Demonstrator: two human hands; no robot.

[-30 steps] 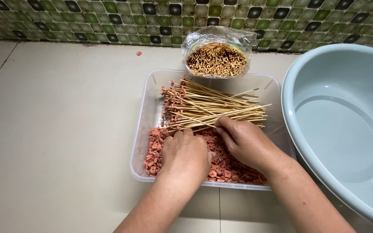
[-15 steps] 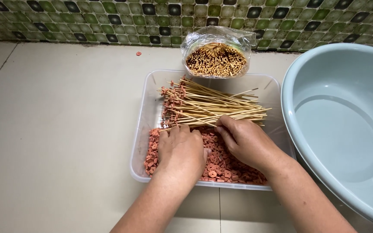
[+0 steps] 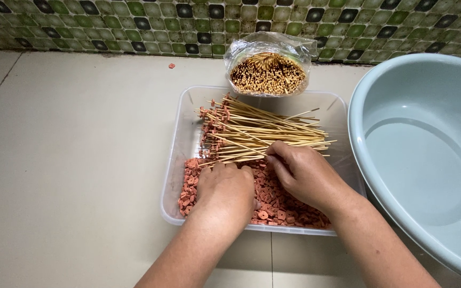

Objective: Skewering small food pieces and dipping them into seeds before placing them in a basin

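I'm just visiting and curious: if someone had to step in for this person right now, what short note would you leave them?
Left hand: palm down on the red sausage slices at the near end of the clear plastic tray; what it grips is hidden.
Right hand: fingertips on a bamboo skewer at the edge of the skewer pile.
Done: a pile of skewers, slices on their left ends, lies across the tray.
Left: many loose slices; a bag of bare skewers stands behind the tray. Blue basin to the right.

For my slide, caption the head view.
Both hands work over red slices and skewers in a clear tray.
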